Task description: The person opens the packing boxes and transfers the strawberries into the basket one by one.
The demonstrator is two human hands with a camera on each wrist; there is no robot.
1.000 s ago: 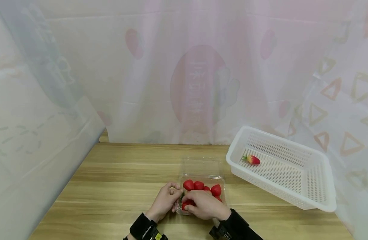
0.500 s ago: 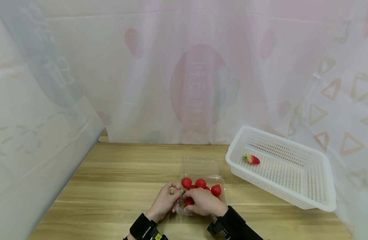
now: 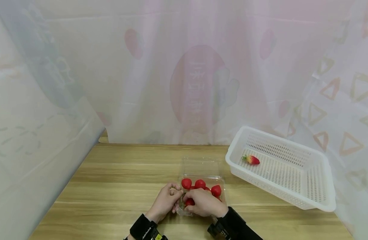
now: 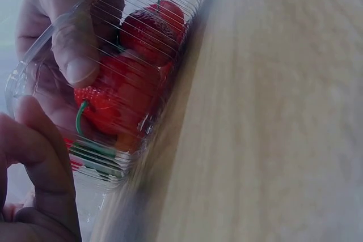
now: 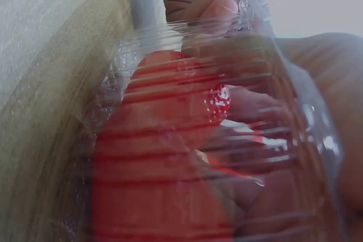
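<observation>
So the wooden counter (image 3: 123,180) has a white perforated basket (image 3: 286,166) sitting off to the right. Near the front there's a clear plastic box (image 3: 213,180), lid flipped open. Right hand (image 3: 206,203) is down inside it, fingers and thumb pinching a red strawberry (image 3: 189,202) by the left wall, with other strawberries (image 3: 200,183) around it. Left hand's (image 3: 164,201) fingers pinch the box's left edge. One paler-topped berry (image 3: 253,160) lies in the basket.
</observation>
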